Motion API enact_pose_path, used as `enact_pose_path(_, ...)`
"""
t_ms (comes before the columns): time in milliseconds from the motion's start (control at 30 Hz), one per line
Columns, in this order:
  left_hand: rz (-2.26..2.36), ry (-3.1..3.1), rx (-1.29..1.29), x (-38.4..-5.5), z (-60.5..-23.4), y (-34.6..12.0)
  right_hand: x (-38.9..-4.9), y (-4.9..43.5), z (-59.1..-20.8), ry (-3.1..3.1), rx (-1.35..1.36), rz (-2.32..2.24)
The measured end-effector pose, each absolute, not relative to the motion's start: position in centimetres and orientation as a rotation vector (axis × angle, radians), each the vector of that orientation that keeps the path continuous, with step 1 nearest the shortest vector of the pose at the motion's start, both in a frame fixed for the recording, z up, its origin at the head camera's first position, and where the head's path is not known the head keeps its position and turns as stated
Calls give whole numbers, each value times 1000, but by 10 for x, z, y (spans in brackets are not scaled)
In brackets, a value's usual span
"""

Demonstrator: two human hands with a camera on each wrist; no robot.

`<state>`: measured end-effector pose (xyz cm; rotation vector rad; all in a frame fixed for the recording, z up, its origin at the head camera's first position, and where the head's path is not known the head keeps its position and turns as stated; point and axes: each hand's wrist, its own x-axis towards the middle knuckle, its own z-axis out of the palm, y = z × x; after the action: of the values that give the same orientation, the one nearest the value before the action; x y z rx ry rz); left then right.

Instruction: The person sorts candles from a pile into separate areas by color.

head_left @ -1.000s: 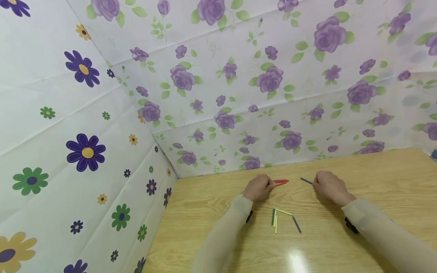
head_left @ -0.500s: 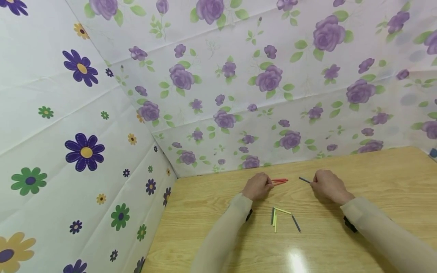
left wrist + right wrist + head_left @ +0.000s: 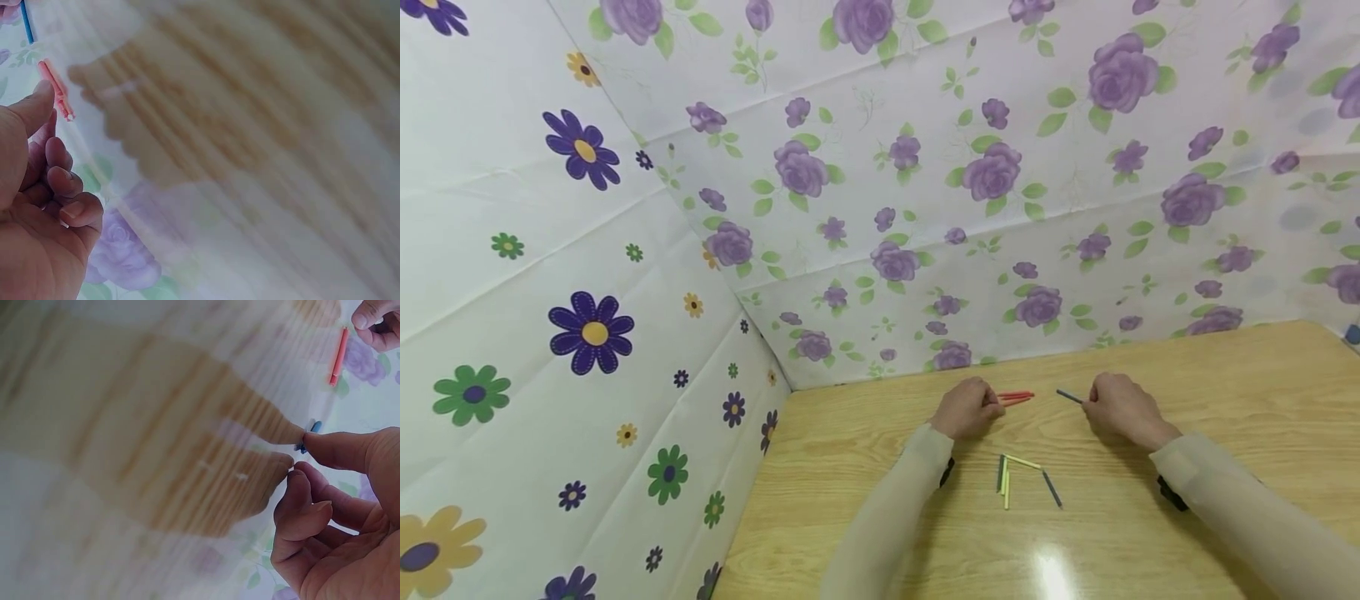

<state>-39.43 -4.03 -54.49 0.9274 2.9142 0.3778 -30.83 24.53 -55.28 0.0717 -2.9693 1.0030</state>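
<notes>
Thin red counting sticks (image 3: 1017,397) lie close together near the back of the wooden table. My left hand (image 3: 967,407) is at their left end. In the left wrist view, its straight thumb (image 3: 39,103) overlaps the sticks, while the other fingers are loosely curled and the index fingertip stands apart from the thumb. My right hand (image 3: 1122,408) holds one end of a dark blue stick (image 3: 1070,396) at the fingertips, its free end directed toward the red sticks. In the right wrist view, the thumb tip covers part of the blue stick (image 3: 315,427).
Nearer on the table (image 3: 1225,400) lie several yellow sticks (image 3: 1022,462), a dark green stick (image 3: 1000,473) and another dark blue stick (image 3: 1052,488). Purple-flowered cloth (image 3: 925,192) hangs behind the table, and a second flowered sheet (image 3: 535,333) along the left.
The lowest red stick has swung slightly toward the others, and my left fingertips have shifted a little at their end. My right hand and the blue stick stay almost still.
</notes>
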Motion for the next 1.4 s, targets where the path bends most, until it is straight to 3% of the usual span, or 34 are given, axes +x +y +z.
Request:
enact_pose_path(467,375,2870,1057,-380,-524,-57,-298,247,-547,-2980,47,1038)
enact_pose_path(1000,282,2782,1205,-358,-529,-72,-280,232,-538,-2922,169,1048)
enact_pose_path(1400,410,2750,1093,-337,-531,-79,-262,211,-532,-2881,276,1007)
